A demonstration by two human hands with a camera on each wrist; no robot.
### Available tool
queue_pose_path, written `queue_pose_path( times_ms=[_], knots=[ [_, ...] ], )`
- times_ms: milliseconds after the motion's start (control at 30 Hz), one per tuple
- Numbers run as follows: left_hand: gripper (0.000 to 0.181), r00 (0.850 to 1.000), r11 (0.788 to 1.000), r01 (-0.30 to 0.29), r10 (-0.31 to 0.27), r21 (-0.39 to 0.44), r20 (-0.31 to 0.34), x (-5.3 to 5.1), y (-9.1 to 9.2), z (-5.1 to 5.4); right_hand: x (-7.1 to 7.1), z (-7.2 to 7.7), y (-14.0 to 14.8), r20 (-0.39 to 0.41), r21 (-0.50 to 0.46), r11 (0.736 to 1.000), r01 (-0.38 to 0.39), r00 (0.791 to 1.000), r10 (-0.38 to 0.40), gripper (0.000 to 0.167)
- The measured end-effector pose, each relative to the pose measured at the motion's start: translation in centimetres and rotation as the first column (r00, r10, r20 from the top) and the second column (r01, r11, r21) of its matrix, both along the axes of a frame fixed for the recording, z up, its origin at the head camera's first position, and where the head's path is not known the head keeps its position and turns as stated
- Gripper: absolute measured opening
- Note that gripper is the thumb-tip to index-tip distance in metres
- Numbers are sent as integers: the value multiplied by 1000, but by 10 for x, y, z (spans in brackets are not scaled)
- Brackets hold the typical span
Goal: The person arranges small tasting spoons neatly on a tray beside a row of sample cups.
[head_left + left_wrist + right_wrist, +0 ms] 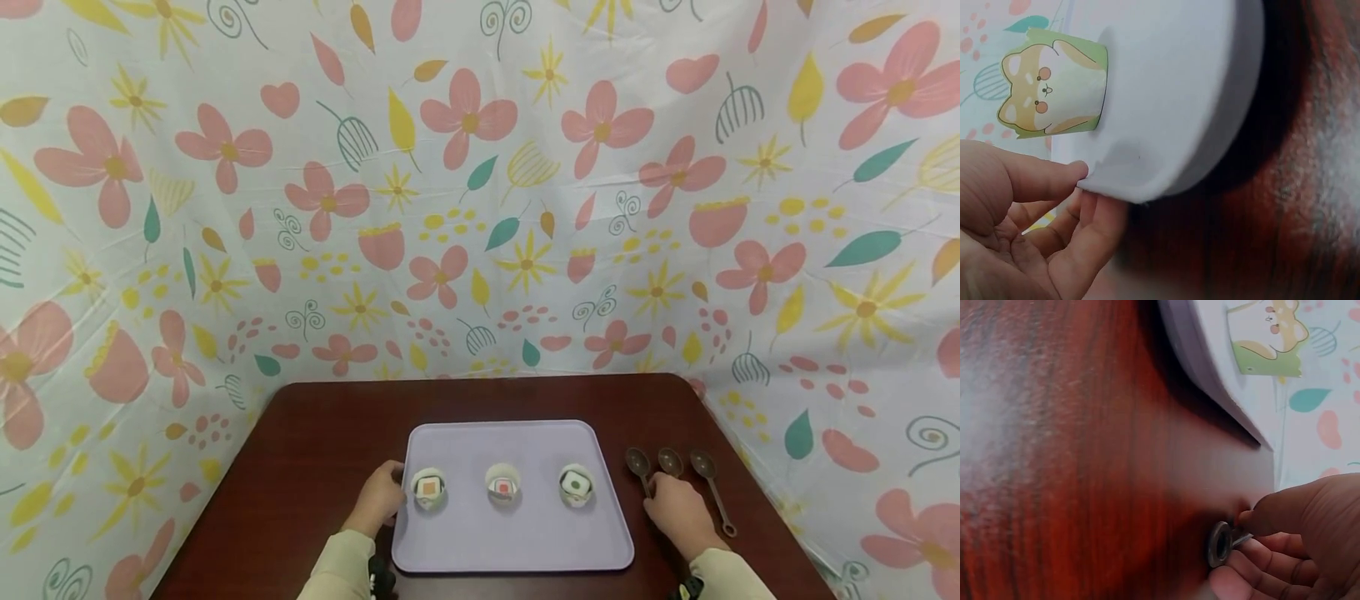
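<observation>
My left hand (378,498) grips the left rim of a lilac tray (510,537), thumb on top and fingers underneath in the left wrist view. Three small paper cups stand in a row on it: the left cup (429,501), middle cup (502,496) and right cup (576,497). A white piece with an orange, a reddish or a green mark shows in each cup. Right of the tray, my right hand (681,512) pinches a brown spoon by its handle near the ring end (1219,544). Which of the left spoon (637,461) or middle spoon (671,461) it is, I cannot tell.
A third spoon (703,465) lies to the right of the right hand, its handle pointing toward me. Everything stands on a dark red-brown wooden table (322,433). Behind and beside it hangs a flowered cloth (465,200).
</observation>
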State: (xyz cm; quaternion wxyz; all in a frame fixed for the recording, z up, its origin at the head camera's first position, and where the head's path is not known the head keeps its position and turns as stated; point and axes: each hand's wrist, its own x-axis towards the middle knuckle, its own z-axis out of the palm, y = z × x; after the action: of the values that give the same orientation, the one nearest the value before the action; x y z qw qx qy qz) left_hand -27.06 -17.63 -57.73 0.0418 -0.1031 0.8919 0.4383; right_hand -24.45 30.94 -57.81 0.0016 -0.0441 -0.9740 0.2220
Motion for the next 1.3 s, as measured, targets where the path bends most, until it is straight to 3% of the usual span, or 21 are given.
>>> queue_pose_path(
  times_ms=[200,333,500,700,933,1300],
  knots=[
    [49,1000,998,-11,11,56,12,-5,-1,-6,3,8,-1,45,-42,999,23,999,-21,16],
    [51,1000,991,11,-14,134,24,-9,-3,-8,3,18,-4,27,-28,999,29,999,-28,9],
    [54,998,973,13,-25,229,52,-13,-8,-10,4,30,-16,-29,-32,999,15,999,-16,19],
    [53,998,975,5,-20,222,66,-10,-10,-12,5,38,-42,-107,-45,999,0,994,-5,20],
    [52,997,976,-5,-11,216,73,-2,-12,-15,-4,51,-79,-130,-70,997,-19,991,9,17],
    [50,998,979,5,-19,205,67,0,-9,-9,-15,65,-137,-173,-114,993,-22,985,2,16]
  ],
)
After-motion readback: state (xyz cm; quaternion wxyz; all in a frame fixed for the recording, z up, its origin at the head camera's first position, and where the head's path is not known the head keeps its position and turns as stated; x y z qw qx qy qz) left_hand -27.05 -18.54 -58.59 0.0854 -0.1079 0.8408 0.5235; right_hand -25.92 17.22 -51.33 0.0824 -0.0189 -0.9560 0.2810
